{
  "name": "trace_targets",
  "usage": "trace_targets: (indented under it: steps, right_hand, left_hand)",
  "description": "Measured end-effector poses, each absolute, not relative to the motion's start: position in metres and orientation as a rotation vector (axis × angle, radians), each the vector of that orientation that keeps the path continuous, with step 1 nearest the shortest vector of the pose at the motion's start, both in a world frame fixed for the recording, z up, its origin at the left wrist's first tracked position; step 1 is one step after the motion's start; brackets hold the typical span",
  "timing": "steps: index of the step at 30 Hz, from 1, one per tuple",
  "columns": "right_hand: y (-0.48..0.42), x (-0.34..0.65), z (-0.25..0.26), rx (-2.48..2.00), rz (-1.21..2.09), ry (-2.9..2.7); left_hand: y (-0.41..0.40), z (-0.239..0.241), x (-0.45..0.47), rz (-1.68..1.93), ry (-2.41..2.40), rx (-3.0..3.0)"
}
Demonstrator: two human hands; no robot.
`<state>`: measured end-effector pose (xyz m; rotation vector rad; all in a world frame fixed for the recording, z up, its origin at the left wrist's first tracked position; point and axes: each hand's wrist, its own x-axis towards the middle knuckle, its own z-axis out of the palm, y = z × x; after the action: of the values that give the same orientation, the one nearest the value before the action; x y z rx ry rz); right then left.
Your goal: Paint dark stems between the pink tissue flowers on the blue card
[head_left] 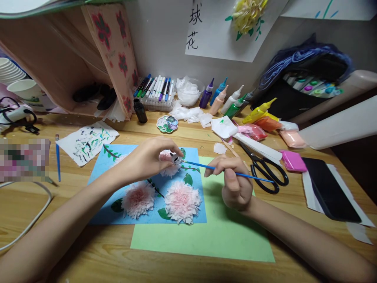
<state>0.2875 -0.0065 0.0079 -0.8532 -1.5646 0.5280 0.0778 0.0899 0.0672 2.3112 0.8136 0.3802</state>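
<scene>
My left hand (153, 155) hovers over the blue paper (100, 208), its thumb and fingers closed on a small white thing with dark marks (176, 158), whose kind I cannot make out. A thin blue paintbrush (218, 169) lies across my right hand (232, 179), gripped in its fingers. The brush's tip points left and meets the white thing. Below are fluffy pink paper flowers (182, 201), with green leaves (163, 214) and painted dark stems around them. Part of the upper flower is hidden by my left hand. Green paper (203, 241) lies partly under the blue sheet.
Behind stand a paint palette (167, 124), a black bottle (140, 111), several paint bottles (207, 93) and markers (156, 88). Scissors (266, 173) and a phone (331, 188) lie right. Left are a paint-smeared tissue (86, 143) and another brush (58, 159).
</scene>
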Motion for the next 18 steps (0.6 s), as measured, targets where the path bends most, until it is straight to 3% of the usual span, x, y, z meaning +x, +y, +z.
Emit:
trace_targets:
  steps: [18]
  right_hand:
    - [-0.002,0.286,0.022,-0.814,0.545,-1.279]
  left_hand:
    - [0.091,0.072,0.075,0.352,0.857,2.348]
